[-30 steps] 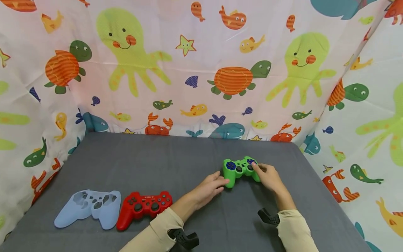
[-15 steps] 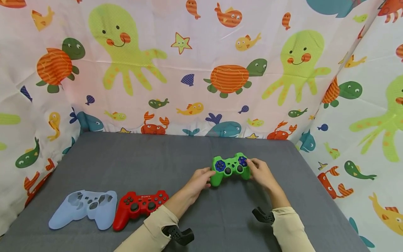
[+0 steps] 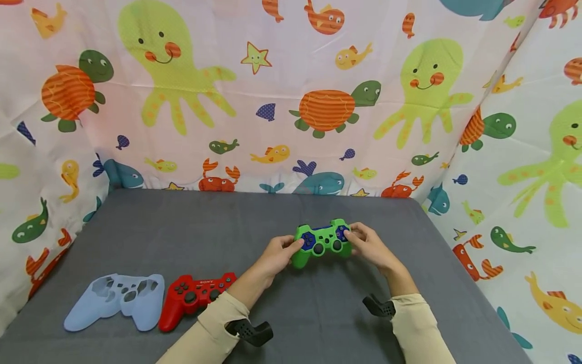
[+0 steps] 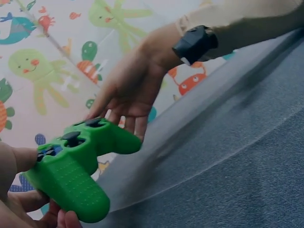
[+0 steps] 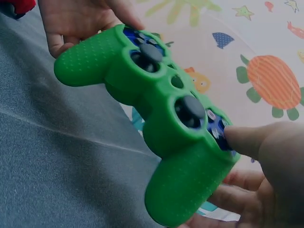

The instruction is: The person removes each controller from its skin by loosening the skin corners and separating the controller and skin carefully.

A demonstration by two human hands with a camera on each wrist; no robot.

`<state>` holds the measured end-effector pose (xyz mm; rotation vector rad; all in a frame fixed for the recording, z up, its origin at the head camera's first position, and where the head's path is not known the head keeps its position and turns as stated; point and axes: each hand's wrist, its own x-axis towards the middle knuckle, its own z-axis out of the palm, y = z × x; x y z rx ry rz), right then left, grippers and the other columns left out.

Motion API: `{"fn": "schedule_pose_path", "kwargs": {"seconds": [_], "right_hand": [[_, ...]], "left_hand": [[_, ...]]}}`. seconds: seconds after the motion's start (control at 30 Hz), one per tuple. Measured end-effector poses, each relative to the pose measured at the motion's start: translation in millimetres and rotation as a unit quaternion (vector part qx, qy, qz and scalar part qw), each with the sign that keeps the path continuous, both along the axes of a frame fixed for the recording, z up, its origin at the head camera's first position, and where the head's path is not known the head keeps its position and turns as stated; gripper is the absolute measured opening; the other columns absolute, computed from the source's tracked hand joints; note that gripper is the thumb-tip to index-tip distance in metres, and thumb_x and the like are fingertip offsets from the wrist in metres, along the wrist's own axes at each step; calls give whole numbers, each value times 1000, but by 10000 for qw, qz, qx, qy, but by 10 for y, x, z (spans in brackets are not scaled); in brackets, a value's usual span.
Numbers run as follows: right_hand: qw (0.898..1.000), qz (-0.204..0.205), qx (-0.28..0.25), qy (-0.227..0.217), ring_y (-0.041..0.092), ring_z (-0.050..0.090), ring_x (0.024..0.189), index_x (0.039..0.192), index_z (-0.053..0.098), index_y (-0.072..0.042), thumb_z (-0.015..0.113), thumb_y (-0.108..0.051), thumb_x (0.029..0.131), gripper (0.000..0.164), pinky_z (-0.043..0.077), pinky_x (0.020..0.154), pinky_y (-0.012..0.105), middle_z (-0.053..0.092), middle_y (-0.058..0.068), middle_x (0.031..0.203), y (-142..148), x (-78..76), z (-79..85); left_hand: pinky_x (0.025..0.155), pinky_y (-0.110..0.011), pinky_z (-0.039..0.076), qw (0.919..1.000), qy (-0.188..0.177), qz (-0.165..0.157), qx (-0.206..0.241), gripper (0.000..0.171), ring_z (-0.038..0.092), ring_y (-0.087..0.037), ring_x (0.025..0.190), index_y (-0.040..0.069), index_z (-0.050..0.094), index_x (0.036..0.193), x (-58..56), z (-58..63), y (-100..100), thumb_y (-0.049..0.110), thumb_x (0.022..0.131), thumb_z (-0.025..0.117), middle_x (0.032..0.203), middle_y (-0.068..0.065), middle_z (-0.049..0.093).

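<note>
Both hands hold a game controller [image 3: 324, 240] in a green silicone sleeve, raised above the grey table. Blue shows through the sleeve's openings around the buttons, and two black thumbsticks stick up. My left hand [image 3: 277, 257] grips its left side, thumb on top by the direction pad and fingers underneath. On the other side my right hand [image 3: 370, 247] has its thumb on the face buttons, with fingers curled beneath. The right wrist view shows the dotted texture of the controller's grips [image 5: 187, 187] up close.
On the table's [image 3: 191, 227] left lie an empty pale blue silicone controller sleeve [image 3: 147, 316] and, beside it, a red game controller [image 3: 175, 303], partly behind the left forearm. A curtain [image 3: 282, 111] printed with sea animals stands along the back and sides.
The green controller has come up off the table and moved slightly left in the view. My left hand, earlier with loose fingers at its edge, now grips it.
</note>
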<state>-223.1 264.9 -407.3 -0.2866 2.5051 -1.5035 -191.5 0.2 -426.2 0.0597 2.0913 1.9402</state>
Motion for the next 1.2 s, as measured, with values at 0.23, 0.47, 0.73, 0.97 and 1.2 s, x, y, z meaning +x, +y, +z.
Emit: {"fn": "schedule_pose_path", "kwargs": {"seconds": [0.23,0.47,0.73,0.97,1.2], "right_hand": [[9973,492,-534,-47,4,66,95,152,43,-2,49,-29,108,51,55,96,42,67,7,119,10,-17,-12],[9963,548,-652,-76,7,67,94,149,47,-4,52,-28,107,49,54,95,33,70,-3,110,53,-19,-20],[9945,906,-489,-176,13,66,95,149,48,-7,58,-25,104,49,52,91,27,68,7,115,70,-12,-30],[9841,1730,-397,-91,15,66,101,149,44,-5,58,-16,103,49,50,93,28,66,19,126,51,-34,-52],[9764,2098,-458,-218,14,67,100,147,39,4,61,-12,101,54,51,92,27,66,24,127,70,-23,-60]], "left_hand": [[72,-25,47,9998,-114,-161,48,40,58,-12,91,2,64,133,-43,42,-90,27,103,60,121,-10,71],[69,-25,43,9995,-23,-249,214,45,59,-6,89,1,60,138,-70,77,-114,19,98,66,125,-14,72],[80,-31,48,9983,-78,-573,-98,59,63,-22,119,1,51,146,-61,131,-144,16,93,72,141,-19,61],[89,-38,49,9958,-190,-858,-266,55,69,-15,103,4,54,142,-1,73,-246,12,92,73,131,-15,69],[95,-37,54,9913,-9,-1310,-131,52,72,-14,100,0,53,141,13,28,-318,9,93,72,132,-18,68]]}}
